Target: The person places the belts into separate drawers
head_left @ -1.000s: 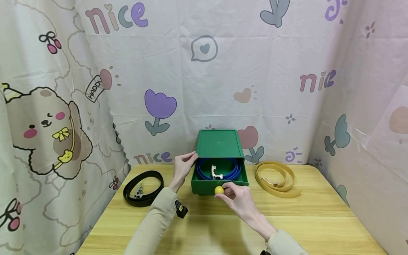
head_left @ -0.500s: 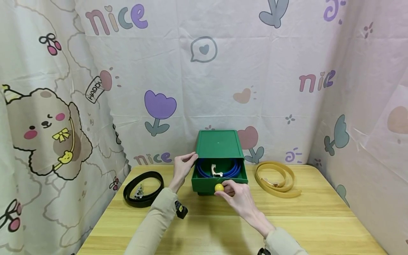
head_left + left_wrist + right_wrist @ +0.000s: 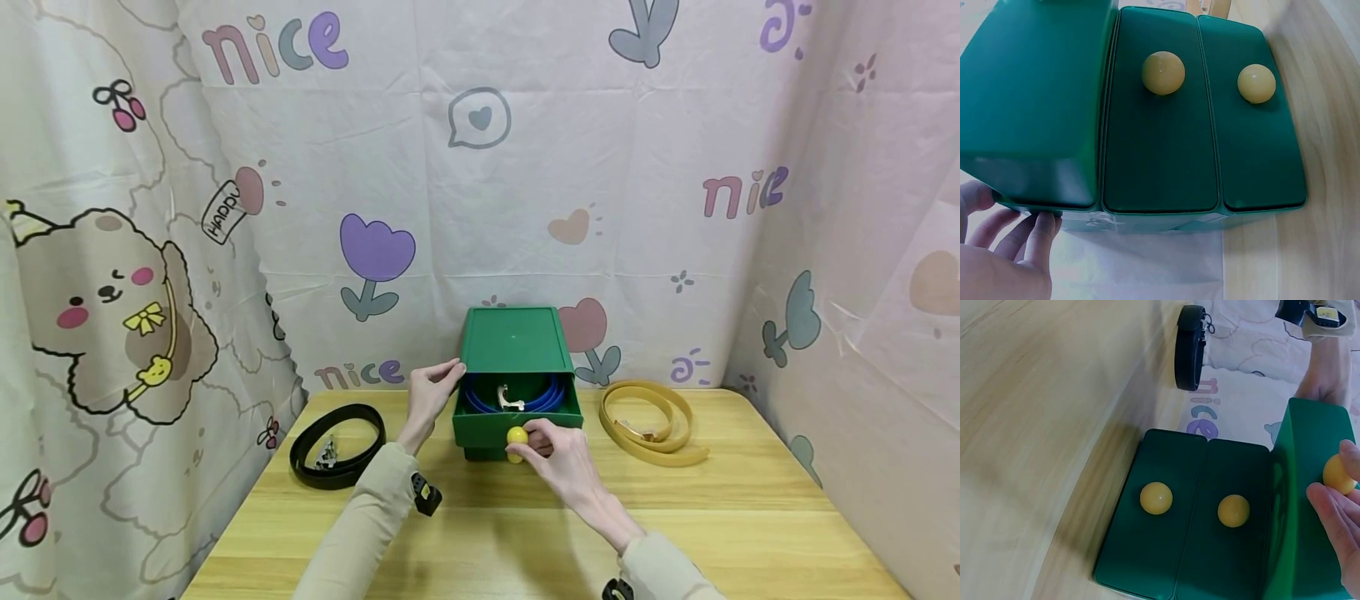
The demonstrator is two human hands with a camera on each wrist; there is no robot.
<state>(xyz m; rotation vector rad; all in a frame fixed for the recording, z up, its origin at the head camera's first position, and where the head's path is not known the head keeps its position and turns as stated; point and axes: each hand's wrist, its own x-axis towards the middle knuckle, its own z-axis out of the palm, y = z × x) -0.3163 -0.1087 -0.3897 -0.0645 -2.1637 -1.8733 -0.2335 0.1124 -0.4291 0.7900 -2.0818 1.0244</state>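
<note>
Clearly, the green cabinet (image 3: 516, 337) stands at the far middle of the wooden tabletop (image 3: 675, 533), smooth-topped, with a slight sheen on its sides. Three drawers are stacked in it, each with a round yellow knob. The top drawer (image 3: 489, 430) juts out toward the near side, partly pulled out, while the middle drawer (image 3: 1157, 150) and the bottom drawer (image 3: 1254, 156) sit flush. Their knobs, the middle knob (image 3: 1163, 73) and the bottom knob (image 3: 1257, 84), are plain, glossy balls.

Inside the top drawer lies a blue belt (image 3: 555, 397), coiled in wide loops, its shiny metal buckle (image 3: 508, 400) resting toward the near side within the coil.

The right grip (image 3: 562, 462) pinches the top knob (image 3: 517, 435) between thumb and fingers, at the near face of the drawer. The left grip (image 3: 431, 400) holds the cabinet's left edge near its upper front corner, thumb and bent fingers set against it. Both sleeves (image 3: 352, 517) are beige.

To the left of the cabinet, a black belt (image 3: 337, 478) lies coiled around its silvery buckle; to the right, a yellow belt (image 3: 678, 458) is coiled too, its loose end pointing right. A white patterned curtain (image 3: 480, 208) hangs on the far side.
</note>
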